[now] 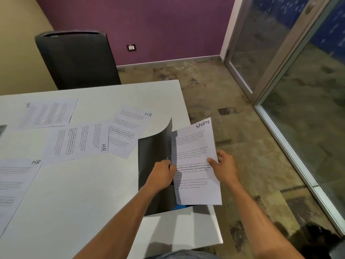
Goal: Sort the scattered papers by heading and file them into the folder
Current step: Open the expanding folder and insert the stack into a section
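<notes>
A dark folder [155,152] lies open near the right edge of the white table [84,202], its cover curling upward. My left hand [162,174] grips the cover at its right edge. My right hand [225,167] pinches the right side of a sheet headed "SPORTS" [196,146], which sits over the folder's right half and juts past the table edge. Several sheets headed "HR" lie scattered to the left: one [128,133] beside the folder, one [82,141] sideways in the middle, one [50,113] at the back, one [15,184] at the left edge.
A black chair [76,58] stands behind the table's far side. Patterned floor lies to the right, bounded by a glass partition [298,90]. A purple wall with a socket [131,47] is at the back.
</notes>
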Tool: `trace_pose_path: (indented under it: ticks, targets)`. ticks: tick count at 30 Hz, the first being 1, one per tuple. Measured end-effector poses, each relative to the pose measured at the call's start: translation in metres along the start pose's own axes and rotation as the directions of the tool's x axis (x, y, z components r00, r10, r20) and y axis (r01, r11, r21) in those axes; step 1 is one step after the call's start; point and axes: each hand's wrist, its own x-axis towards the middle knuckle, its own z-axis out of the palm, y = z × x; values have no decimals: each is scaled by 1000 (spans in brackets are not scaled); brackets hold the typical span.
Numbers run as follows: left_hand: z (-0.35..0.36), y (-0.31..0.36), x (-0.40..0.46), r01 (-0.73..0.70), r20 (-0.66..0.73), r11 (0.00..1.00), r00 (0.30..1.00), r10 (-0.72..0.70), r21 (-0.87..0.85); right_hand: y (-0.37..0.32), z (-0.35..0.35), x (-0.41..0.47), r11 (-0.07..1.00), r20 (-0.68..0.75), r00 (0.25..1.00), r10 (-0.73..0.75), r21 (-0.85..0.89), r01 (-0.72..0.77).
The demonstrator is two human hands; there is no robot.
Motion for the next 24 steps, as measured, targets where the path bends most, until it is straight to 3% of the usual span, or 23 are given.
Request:
trace_pose_path:
  ticks: [17,24]
  targets:
    - [-3,7,10,30,42,1000,999,-30,-4,-14,61,34,970,165,986,-13,-239,53]
    - [-10,16,10,15,51,1000,999,-14,-10,-16,47,47,958,183,983,-24,-278,75]
